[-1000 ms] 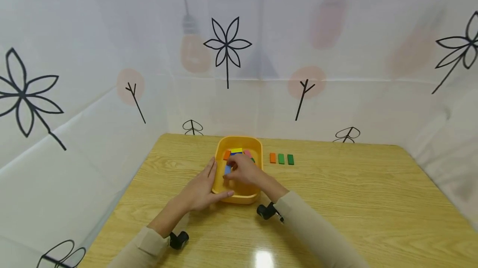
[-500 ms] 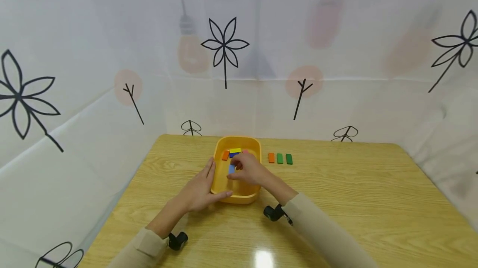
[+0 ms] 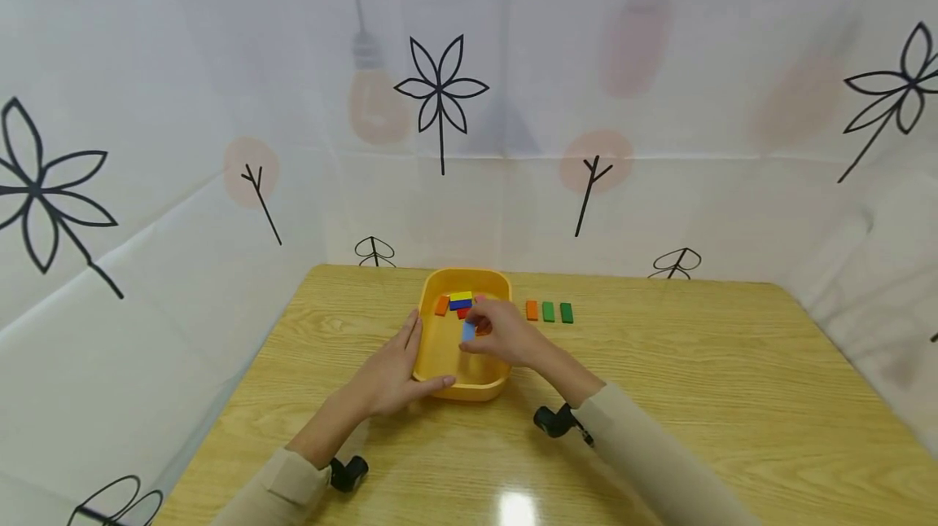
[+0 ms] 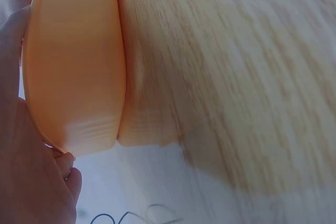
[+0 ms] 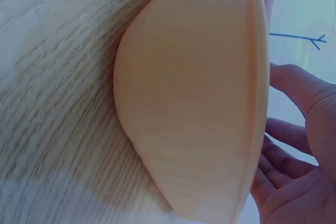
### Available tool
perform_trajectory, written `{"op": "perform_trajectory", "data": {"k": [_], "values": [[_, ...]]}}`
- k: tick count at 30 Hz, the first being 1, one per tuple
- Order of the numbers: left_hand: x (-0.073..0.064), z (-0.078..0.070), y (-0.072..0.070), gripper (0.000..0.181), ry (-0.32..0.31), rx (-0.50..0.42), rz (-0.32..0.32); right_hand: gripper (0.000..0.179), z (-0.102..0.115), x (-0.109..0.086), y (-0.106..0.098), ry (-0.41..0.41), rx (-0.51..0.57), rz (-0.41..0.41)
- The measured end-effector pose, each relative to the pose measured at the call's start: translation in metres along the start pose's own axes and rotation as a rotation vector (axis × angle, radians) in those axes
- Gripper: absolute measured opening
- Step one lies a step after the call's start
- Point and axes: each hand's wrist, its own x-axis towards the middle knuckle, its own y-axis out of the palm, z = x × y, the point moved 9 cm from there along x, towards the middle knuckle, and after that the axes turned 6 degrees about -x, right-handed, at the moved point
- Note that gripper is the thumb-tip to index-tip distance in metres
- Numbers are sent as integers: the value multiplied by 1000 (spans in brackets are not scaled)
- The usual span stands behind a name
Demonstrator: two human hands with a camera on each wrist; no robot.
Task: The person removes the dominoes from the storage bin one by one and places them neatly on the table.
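Observation:
A light blue domino-like block [image 3: 466, 332] is pinched between the thumb and fingers of my right hand [image 3: 507, 336], inside the yellow tray [image 3: 469, 392]. My left hand [image 3: 387, 375] rests against the tray's left side with straight fingers, its thumb along the near rim. In the tray lie an orange block [image 3: 442, 305], a yellow block [image 3: 461, 295], a dark blue block [image 3: 460, 305], a red block [image 3: 462, 313] and a pink block [image 3: 479, 299]; my right hand partly covers others. In the right wrist view the tray wall [image 5: 189, 93] hides the block.
Right of the tray, an orange block [image 3: 532, 311], a light green block [image 3: 548, 312] and a dark green block [image 3: 567, 313] form a spaced row on the wooden table [image 3: 696, 379]. A patterned white cloth [image 3: 528, 208] stands behind the table.
My right hand has moved to the right within the tray, carrying the light blue block along. More of the dark blue and red blocks shows. My left hand stays at the tray.

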Motion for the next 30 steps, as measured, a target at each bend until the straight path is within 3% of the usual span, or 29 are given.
{"op": "perform_trajectory", "data": {"k": [30], "values": [[0,0,0,116,-4,-8,-1,40,-23,-34,-39,77,87,-30]]}}
